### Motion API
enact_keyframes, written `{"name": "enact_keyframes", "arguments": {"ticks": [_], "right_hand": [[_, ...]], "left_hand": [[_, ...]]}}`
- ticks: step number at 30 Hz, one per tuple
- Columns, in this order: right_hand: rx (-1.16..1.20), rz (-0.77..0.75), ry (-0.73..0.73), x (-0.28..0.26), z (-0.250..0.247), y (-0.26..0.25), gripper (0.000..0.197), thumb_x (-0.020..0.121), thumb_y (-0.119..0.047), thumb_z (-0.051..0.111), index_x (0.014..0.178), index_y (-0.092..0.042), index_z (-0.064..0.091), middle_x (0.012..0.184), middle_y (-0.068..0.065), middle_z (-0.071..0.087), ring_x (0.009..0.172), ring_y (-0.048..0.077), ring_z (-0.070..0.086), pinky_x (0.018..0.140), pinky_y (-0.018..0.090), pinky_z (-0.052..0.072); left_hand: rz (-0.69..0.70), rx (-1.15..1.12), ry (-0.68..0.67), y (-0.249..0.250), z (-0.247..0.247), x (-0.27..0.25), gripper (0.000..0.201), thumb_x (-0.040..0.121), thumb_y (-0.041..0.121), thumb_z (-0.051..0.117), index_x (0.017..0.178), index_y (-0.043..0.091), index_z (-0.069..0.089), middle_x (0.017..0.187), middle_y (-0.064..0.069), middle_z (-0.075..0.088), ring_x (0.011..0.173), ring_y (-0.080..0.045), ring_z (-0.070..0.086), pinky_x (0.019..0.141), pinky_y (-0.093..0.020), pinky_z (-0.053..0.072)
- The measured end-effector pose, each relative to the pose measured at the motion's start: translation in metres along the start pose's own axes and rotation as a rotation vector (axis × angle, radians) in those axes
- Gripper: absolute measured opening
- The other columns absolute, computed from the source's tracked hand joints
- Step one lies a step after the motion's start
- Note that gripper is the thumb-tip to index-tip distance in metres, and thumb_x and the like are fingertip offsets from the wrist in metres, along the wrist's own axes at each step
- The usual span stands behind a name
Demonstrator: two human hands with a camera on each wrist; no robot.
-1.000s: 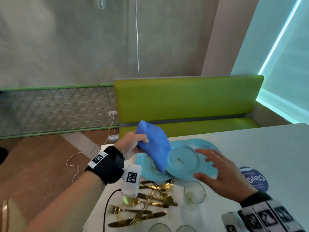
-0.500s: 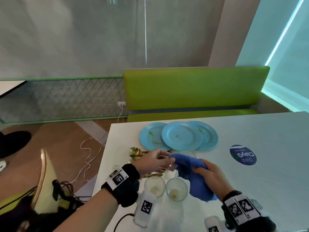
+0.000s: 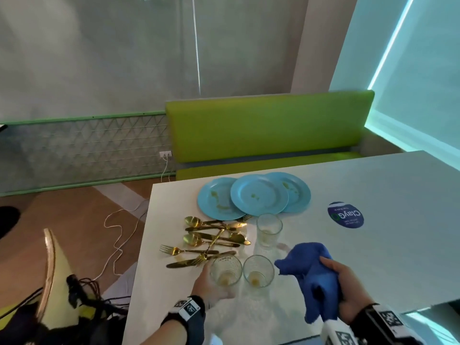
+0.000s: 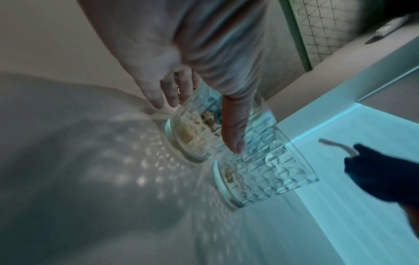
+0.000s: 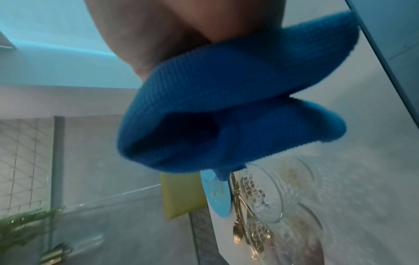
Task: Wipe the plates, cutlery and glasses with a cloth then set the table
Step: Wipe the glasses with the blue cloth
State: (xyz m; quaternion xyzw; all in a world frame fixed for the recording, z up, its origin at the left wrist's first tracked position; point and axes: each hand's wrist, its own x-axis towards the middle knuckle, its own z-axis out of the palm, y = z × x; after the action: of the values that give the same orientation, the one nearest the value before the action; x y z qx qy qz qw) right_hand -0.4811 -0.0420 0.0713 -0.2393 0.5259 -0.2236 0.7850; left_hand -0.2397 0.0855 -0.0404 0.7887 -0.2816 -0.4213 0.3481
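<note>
Three dirty blue plates overlap at the back of the white table. In front of them lies a pile of gold cutlery. One patterned glass stands beside the pile, and two more stand nearer me. My left hand wraps the near-left glass, which stands on the table; in the left wrist view the thumb lies on that glass, fingers on its far side. The other near glass stands right beside it. My right hand grips a bunched blue cloth above the table.
A round dark-blue sticker is on the table right of the plates. A green bench stands behind the table. On the left are a yellow chair, dark cables and a white cord on the wooden floor.
My left hand let go of the cloth and moved down-left onto the near-left glass. The right hand now holds the cloth alone, drawn to the right.
</note>
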Motion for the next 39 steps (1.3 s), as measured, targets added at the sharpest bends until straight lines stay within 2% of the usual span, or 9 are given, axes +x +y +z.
{"name": "enact_keyframes", "arguments": {"ticks": [3,11,16,20,25,30,33,35,39], "right_hand": [[0.016,-0.019,0.017,0.003,0.007,0.005,0.036,0.089,-0.029,0.047,0.099,0.004,0.055,0.071,0.018,0.06,0.069,0.03,0.055,0.065,0.036,0.044],[-0.055,-0.15,-0.045,-0.01,0.048,0.016,0.034,0.095,-0.024,0.036,0.095,0.004,0.055,0.065,0.019,0.06,0.06,0.027,0.056,0.059,0.032,0.037],[-0.83,-0.82,0.038,-0.018,0.093,0.038,0.015,0.085,-0.007,0.057,0.083,-0.017,0.069,0.068,-0.006,0.065,0.076,0.017,0.055,0.069,0.028,0.042],[-1.604,-1.183,-0.252,-0.027,0.124,0.059,0.041,0.065,-0.016,0.039,0.096,-0.013,0.065,0.093,0.001,0.067,0.089,0.01,0.057,0.085,0.018,0.041],[-2.1,-0.716,-0.345,-0.053,0.137,0.047,0.045,0.083,-0.005,0.049,0.127,-0.008,0.045,0.131,0.011,0.048,0.119,0.027,0.049,0.097,0.028,0.04],[-2.214,-0.382,-0.411,-0.049,0.145,0.04,0.015,0.081,-0.008,0.056,0.095,-0.011,0.053,0.093,0.011,0.057,0.081,0.026,0.055,0.064,0.022,0.04],[-1.648,-0.526,-0.446,-0.038,0.139,0.035,0.028,0.054,-0.001,0.063,0.072,-0.02,0.052,0.075,0.0,0.06,0.066,0.012,0.056,0.055,0.016,0.044],[-1.709,-0.668,-0.496,-0.027,0.13,0.038,0.031,0.042,-0.007,0.061,0.071,-0.018,0.054,0.073,0.002,0.061,0.067,0.014,0.057,0.06,0.022,0.046],[-2.339,-0.494,-0.54,-0.026,0.138,0.042,0.033,0.081,-0.006,0.056,0.114,-0.009,0.054,0.123,0.016,0.054,0.104,0.029,0.054,0.078,0.031,0.042]], "left_hand": [[0.048,0.0,-0.01,-0.002,0.005,0.012,0.109,0.054,0.024,0.089,0.143,0.024,0.028,0.146,0.001,0.04,0.134,-0.021,0.039,0.109,-0.031,0.035],[0.252,0.113,0.013,-0.006,-0.017,0.01,0.09,0.044,0.038,0.084,0.123,0.031,0.042,0.124,0.006,0.048,0.119,-0.015,0.046,0.098,-0.028,0.043],[0.472,0.273,-0.024,0.04,-0.039,-0.011,0.086,0.038,0.047,0.075,0.113,0.037,0.034,0.117,0.009,0.049,0.111,-0.011,0.049,0.089,-0.02,0.043],[0.784,0.34,-0.092,0.076,-0.048,-0.032,0.032,0.083,-0.004,0.061,0.096,0.025,0.063,0.088,0.013,0.071,0.087,0.003,0.067,0.075,-0.01,0.049],[0.756,0.447,-0.173,0.081,-0.054,-0.036,0.067,0.045,0.029,0.082,0.101,0.023,0.046,0.097,0.007,0.055,0.089,-0.015,0.059,0.076,-0.033,0.053],[0.861,0.641,-0.119,0.093,-0.049,-0.046,0.068,0.055,0.029,0.083,0.112,0.014,0.049,0.108,-0.004,0.052,0.098,-0.018,0.05,0.081,-0.03,0.048],[0.91,0.664,-0.034,0.082,-0.049,-0.042,0.062,0.051,0.039,0.081,0.098,0.013,0.05,0.093,-0.005,0.057,0.085,-0.022,0.056,0.075,-0.028,0.049],[0.894,0.694,-0.049,0.084,-0.049,-0.043,0.06,0.048,0.039,0.082,0.092,0.014,0.048,0.088,-0.004,0.057,0.078,-0.02,0.054,0.069,-0.023,0.045],[0.728,0.711,-0.215,0.094,-0.055,-0.043,0.063,0.053,0.022,0.084,0.104,0.015,0.047,0.104,-0.003,0.054,0.087,-0.017,0.051,0.069,-0.028,0.048]]}}
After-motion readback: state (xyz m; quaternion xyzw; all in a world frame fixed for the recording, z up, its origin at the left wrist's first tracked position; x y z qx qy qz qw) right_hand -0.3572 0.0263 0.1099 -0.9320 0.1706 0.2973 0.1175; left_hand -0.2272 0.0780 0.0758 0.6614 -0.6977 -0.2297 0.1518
